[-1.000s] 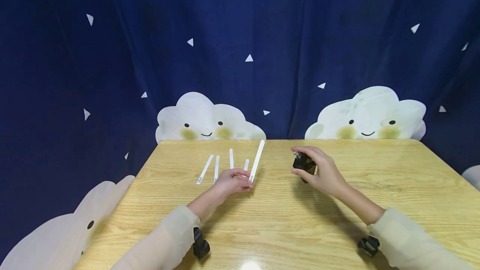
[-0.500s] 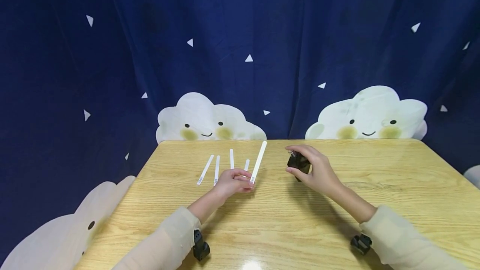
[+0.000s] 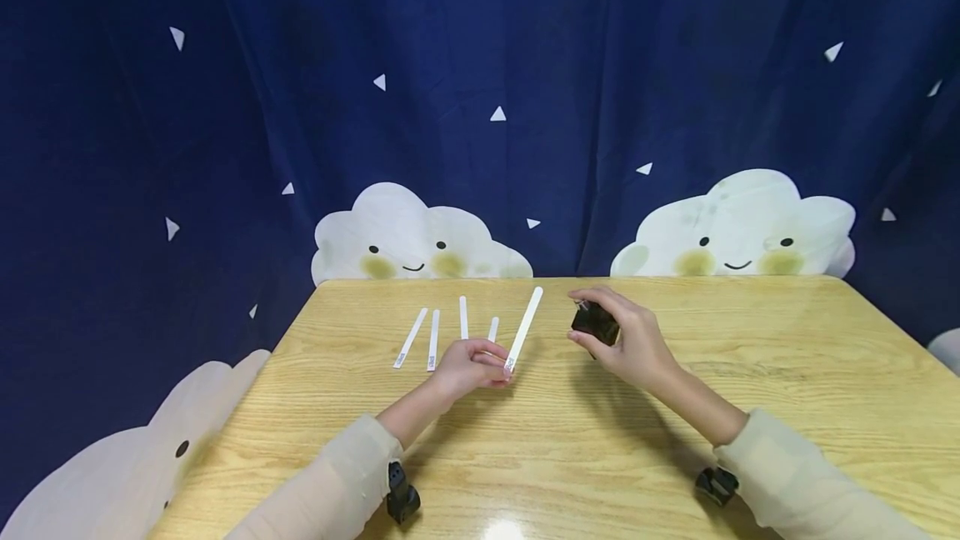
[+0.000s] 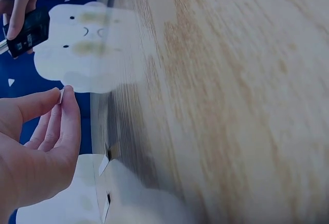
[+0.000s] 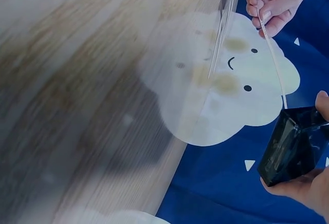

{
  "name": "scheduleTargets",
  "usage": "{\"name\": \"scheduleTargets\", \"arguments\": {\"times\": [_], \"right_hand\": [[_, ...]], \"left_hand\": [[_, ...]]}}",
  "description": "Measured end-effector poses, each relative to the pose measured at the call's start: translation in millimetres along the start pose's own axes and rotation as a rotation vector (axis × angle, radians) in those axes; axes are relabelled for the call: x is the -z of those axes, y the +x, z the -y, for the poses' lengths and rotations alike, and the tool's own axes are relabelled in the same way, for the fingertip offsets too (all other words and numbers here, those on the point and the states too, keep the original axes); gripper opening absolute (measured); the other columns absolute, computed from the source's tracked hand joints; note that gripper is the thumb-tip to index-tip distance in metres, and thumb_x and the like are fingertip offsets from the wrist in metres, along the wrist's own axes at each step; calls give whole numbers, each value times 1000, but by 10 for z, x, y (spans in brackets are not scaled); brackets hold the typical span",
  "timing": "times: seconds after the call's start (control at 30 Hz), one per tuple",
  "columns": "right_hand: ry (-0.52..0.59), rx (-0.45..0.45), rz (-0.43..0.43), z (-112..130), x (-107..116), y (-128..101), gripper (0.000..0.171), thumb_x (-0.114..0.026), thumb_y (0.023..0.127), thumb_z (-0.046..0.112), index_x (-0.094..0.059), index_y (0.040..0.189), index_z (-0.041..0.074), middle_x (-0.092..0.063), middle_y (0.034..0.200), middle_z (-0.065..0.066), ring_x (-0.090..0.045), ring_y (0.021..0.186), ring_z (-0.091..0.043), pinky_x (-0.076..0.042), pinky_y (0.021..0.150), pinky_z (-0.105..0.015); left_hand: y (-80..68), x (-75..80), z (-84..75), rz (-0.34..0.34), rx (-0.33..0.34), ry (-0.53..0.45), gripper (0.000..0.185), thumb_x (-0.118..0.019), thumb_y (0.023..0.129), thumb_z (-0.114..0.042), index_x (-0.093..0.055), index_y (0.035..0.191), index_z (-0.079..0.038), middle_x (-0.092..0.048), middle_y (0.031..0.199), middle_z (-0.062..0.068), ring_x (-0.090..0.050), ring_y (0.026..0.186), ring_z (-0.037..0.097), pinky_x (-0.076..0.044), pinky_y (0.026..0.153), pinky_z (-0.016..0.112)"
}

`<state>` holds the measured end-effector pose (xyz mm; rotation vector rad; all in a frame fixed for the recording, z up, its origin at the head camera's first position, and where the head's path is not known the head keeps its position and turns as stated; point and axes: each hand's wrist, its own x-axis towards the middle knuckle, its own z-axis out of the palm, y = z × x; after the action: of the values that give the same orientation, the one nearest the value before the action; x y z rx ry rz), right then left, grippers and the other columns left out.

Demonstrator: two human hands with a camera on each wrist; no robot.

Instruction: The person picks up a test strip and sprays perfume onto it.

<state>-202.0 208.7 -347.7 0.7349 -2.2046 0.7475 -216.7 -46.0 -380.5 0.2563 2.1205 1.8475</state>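
Note:
My left hand (image 3: 467,369) pinches the printed lower end of a white paper test strip (image 3: 525,325) between thumb and fingertips. The strip slants up to the right, raised above the table. Across from it, my right hand (image 3: 639,346) grips a dark, square-sided perfume bottle (image 3: 595,322), thumb below and fingers over the top end. A small gap separates bottle and strip in the head view. From the right wrist, the far end of the strip (image 5: 273,59) overlaps the edge of the bottle (image 5: 293,144). The left wrist view shows a silvery part on the bottle (image 4: 31,31).
Several more white strips lie on the wooden table (image 3: 480,457) to the left, among them one strip (image 3: 410,338) farthest left. The left hand partly covers the nearer ones. Behind the table hangs a dark blue curtain (image 3: 450,40) with clouds and triangles.
My right hand has brought the bottle left, closer to the strip. My left hand has shifted slightly right, and its strip leans farther to the right. The strips on the table stay put.

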Motion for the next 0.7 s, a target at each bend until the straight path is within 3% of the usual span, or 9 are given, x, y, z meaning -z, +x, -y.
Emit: {"name": "scheduleTargets", "arguments": {"times": [0.27,0.33,0.5,0.7], "right_hand": [[-21,-5,-23,-23,15,-10,54,-85,71,19,-65,120,11,-69,117,-3,-67,104,-19,-52,84,-19],[-34,1,-15,-26,17,-12,53,-85,71,19,-64,119,12,-69,115,-3,-67,102,-18,-54,81,-27],[-48,7,-10,-30,16,-27,51,-85,71,18,-64,117,12,-69,112,-3,-67,99,-18,-55,76,-33],[-30,-21,-26,-45,46,-50,55,-86,70,16,-63,120,12,-68,116,-4,-65,105,-20,-47,90,-13]], "left_hand": [[9,11,4,-3,6,0,27,-66,81,8,-62,108,9,-72,95,24,-74,81,25,-62,78,35],[7,13,4,-4,3,0,27,-66,81,9,-62,108,10,-72,95,25,-74,81,25,-62,78,35],[-2,12,-1,-2,-1,3,27,-66,81,8,-62,108,10,-71,96,25,-74,80,22,-61,80,36],[-10,-2,-8,-10,15,-1,27,-67,81,8,-62,108,9,-72,93,22,-73,77,18,-61,81,36]]}}
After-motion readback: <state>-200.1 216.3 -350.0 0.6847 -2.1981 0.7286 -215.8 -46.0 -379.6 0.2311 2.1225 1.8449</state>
